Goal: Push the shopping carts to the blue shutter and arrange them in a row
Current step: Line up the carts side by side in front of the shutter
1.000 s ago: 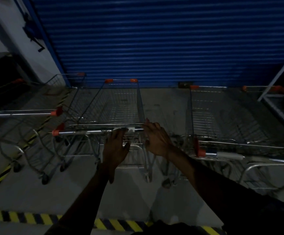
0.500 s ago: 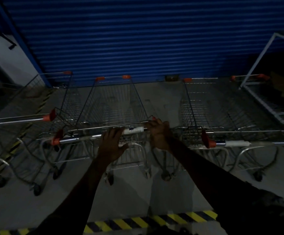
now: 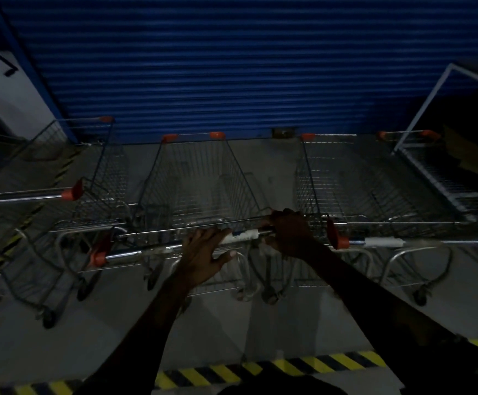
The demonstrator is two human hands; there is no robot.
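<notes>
Blue slats of the shutter [image 3: 232, 67] filled the far side, down to the concrete floor [image 3: 260, 323]. A white frame [image 3: 420, 109] stood at the far right with a wire rack [image 3: 446, 178] below it, close against the right cart [image 3: 354, 189]. Yellow-and-black tape [image 3: 289, 366] ran along the near floor, and another strip [image 3: 23, 223] ran along the left.

The middle cart [image 3: 200, 183] stood with its nose near the shutter's foot, between the left cart [image 3: 95, 172] and the right cart, its near end close to both. It was wire mesh with orange corner caps and a chrome handle [image 3: 243, 236] bearing a white label.

The left hand [image 3: 203, 252] lay over the handle, fingers hooked across the bar, thumb spread beneath. The right hand [image 3: 289, 235] was wrapped round the handle's right end.

Three carts showed plainly in the row. Two more orange caps beyond the right cart hinted at a fourth, but the dimness hid its body. There were two tape strips and two hands.
</notes>
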